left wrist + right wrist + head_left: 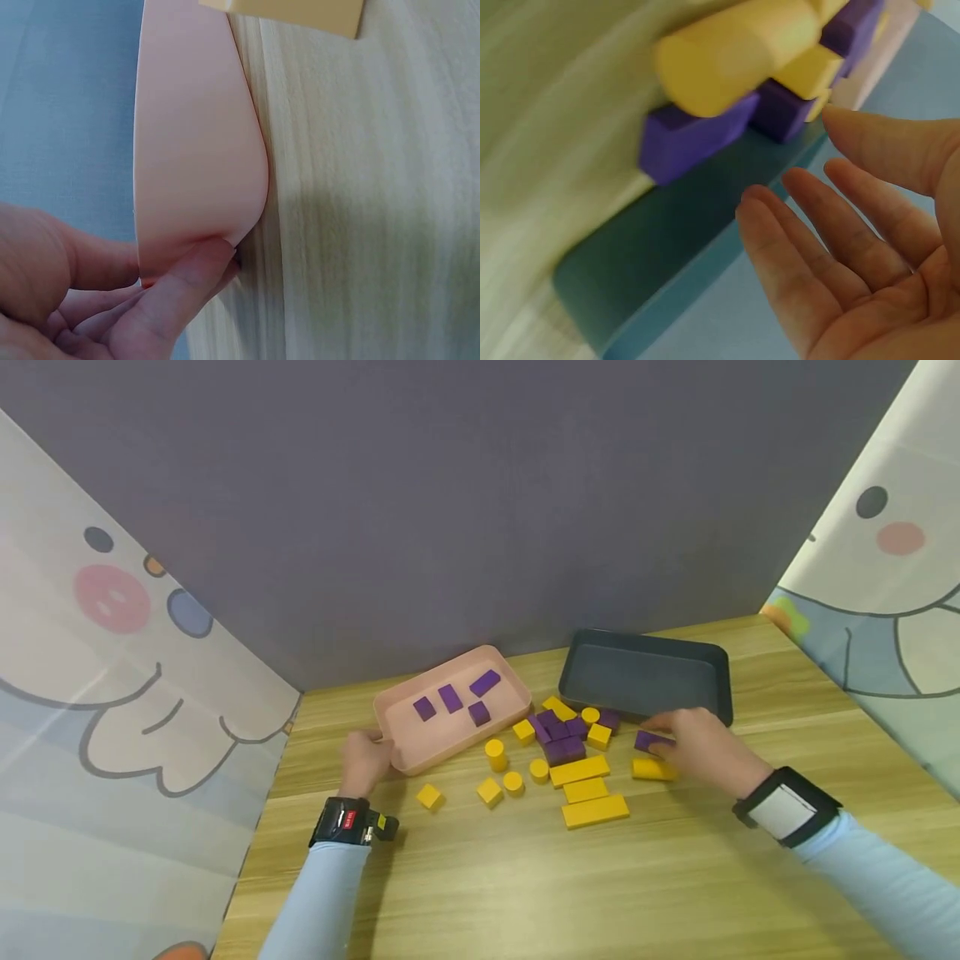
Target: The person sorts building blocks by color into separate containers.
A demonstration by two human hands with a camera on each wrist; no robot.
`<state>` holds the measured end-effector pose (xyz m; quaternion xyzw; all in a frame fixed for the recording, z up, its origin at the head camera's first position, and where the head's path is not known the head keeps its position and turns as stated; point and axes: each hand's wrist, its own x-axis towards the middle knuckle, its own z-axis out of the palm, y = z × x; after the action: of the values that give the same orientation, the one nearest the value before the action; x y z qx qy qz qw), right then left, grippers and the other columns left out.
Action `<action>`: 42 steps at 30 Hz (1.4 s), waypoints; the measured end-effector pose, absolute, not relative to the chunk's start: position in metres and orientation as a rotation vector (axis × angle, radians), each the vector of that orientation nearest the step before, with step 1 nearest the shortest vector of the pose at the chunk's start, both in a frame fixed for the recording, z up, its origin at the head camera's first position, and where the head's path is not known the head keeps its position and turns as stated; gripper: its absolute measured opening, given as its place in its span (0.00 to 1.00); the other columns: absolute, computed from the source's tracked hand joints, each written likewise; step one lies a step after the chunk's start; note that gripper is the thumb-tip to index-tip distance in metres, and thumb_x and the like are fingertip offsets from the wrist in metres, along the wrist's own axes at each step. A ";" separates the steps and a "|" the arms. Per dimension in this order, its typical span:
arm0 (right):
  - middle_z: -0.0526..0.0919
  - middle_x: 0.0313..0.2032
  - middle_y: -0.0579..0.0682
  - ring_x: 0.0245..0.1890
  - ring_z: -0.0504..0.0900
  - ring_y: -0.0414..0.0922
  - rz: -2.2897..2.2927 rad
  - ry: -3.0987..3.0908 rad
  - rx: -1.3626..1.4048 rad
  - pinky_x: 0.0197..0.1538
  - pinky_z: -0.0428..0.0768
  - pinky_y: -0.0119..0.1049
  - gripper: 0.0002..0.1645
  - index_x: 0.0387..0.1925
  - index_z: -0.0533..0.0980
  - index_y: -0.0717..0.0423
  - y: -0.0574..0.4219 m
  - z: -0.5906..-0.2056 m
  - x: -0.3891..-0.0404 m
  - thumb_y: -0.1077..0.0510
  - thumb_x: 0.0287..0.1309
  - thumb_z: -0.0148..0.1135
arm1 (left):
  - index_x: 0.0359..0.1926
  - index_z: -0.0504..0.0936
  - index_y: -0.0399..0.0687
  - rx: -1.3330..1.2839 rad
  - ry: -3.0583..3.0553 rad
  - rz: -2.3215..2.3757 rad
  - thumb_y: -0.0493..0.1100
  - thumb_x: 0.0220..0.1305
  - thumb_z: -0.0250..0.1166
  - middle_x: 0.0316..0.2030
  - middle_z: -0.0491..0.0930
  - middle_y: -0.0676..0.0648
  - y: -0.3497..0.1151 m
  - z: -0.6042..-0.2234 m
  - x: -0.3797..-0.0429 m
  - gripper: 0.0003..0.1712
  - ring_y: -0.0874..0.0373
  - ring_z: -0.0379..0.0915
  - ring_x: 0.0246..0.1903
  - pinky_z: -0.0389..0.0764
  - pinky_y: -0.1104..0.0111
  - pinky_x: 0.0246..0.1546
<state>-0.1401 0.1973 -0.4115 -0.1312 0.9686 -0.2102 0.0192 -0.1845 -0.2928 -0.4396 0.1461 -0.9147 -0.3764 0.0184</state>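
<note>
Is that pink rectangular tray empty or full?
Neither, just partly filled: the pink rectangular tray holds four small purple blocks, with bare floor between them.

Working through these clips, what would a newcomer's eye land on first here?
Probably the vivid yellow blocks and purple blocks strewn across the middle of the wooden table. Next, the pink tray at left, holding four more purple pieces, its left end pinched by the left hand. Large cartoon figures flank the table on both sides.

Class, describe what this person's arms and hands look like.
Light blue sleeves; left hand and right hand ungloved. The left strap is black with a red label and a small yellow-marked device beside it; the right strap is black with a pale rectangular panel.
</note>
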 end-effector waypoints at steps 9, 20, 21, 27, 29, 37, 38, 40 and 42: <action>0.90 0.48 0.63 0.41 0.86 0.53 -0.574 2.961 -0.395 0.52 0.85 0.61 0.24 0.52 0.86 0.63 0.205 -0.425 -0.149 0.57 0.54 0.77 | 0.61 0.81 0.27 0.486 -2.852 -1.188 0.39 0.67 0.61 0.52 0.86 0.27 -0.293 -0.439 -0.184 0.25 0.51 0.86 0.34 0.79 0.72 0.27; 0.87 0.53 0.63 0.44 0.83 0.52 -0.544 2.934 -0.440 0.58 0.82 0.63 0.38 0.63 0.79 0.61 0.203 -0.446 -0.153 0.55 0.50 0.80 | 0.62 0.79 0.27 0.501 -2.851 -1.242 0.40 0.69 0.62 0.52 0.85 0.27 -0.290 -0.444 -0.184 0.26 0.48 0.89 0.36 0.85 0.70 0.29; 0.88 0.52 0.62 0.44 0.84 0.52 -0.534 2.942 -0.459 0.58 0.82 0.63 0.37 0.62 0.80 0.61 0.203 -0.447 -0.153 0.55 0.50 0.80 | 0.62 0.79 0.27 0.499 -2.853 -1.244 0.40 0.69 0.61 0.52 0.85 0.27 -0.290 -0.444 -0.184 0.26 0.49 0.89 0.36 0.85 0.70 0.30; 0.88 0.44 0.58 0.42 0.84 0.53 -0.542 3.030 -0.571 0.53 0.85 0.59 0.23 0.53 0.84 0.60 0.201 -0.448 -0.150 0.64 0.53 0.77 | 0.63 0.78 0.25 0.500 -2.862 -1.245 0.39 0.70 0.61 0.53 0.84 0.25 -0.291 -0.438 -0.186 0.26 0.48 0.88 0.37 0.84 0.70 0.30; 0.87 0.45 0.59 0.43 0.84 0.55 -0.595 3.124 -0.584 0.52 0.84 0.59 0.21 0.53 0.84 0.61 0.196 -0.447 -0.140 0.67 0.56 0.73 | 0.63 0.78 0.24 0.485 -2.861 -1.222 0.38 0.70 0.61 0.53 0.84 0.25 -0.292 -0.438 -0.186 0.26 0.47 0.88 0.37 0.83 0.70 0.30; 0.83 0.48 0.56 0.47 0.82 0.52 -0.785 3.478 -0.941 0.49 0.83 0.49 0.27 0.59 0.81 0.60 0.153 -0.454 -0.052 0.46 0.82 0.44 | 0.63 0.79 0.26 0.469 -2.881 -1.170 0.40 0.70 0.60 0.51 0.86 0.27 -0.293 -0.438 -0.188 0.26 0.46 0.89 0.39 0.81 0.71 0.29; 0.83 0.48 0.55 0.47 0.82 0.50 -0.770 3.471 -0.951 0.49 0.84 0.47 0.33 0.59 0.81 0.59 0.151 -0.457 -0.049 0.44 0.83 0.35 | 0.63 0.79 0.26 0.466 -2.881 -1.171 0.40 0.70 0.60 0.51 0.85 0.27 -0.293 -0.437 -0.188 0.26 0.46 0.88 0.39 0.81 0.71 0.30; 0.83 0.49 0.54 0.48 0.82 0.49 -0.733 3.459 -0.924 0.50 0.85 0.47 0.39 0.60 0.81 0.58 0.149 -0.463 -0.047 0.42 0.83 0.27 | 0.63 0.78 0.26 0.471 -2.885 -1.174 0.40 0.70 0.60 0.52 0.85 0.26 -0.293 -0.437 -0.189 0.26 0.46 0.88 0.39 0.81 0.71 0.30; 0.83 0.49 0.55 0.48 0.82 0.50 -0.708 3.442 -0.891 0.50 0.86 0.48 0.27 0.60 0.81 0.58 0.149 -0.466 -0.049 0.45 0.82 0.44 | 0.63 0.78 0.26 0.486 -2.892 -1.182 0.40 0.70 0.60 0.53 0.85 0.26 -0.293 -0.439 -0.190 0.26 0.46 0.88 0.39 0.82 0.70 0.31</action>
<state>-0.0486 0.1492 -0.4664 -0.2385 0.9218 -0.1897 -0.2395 -0.1899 -0.2934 -0.4385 0.1536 -0.9147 -0.3737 -0.0100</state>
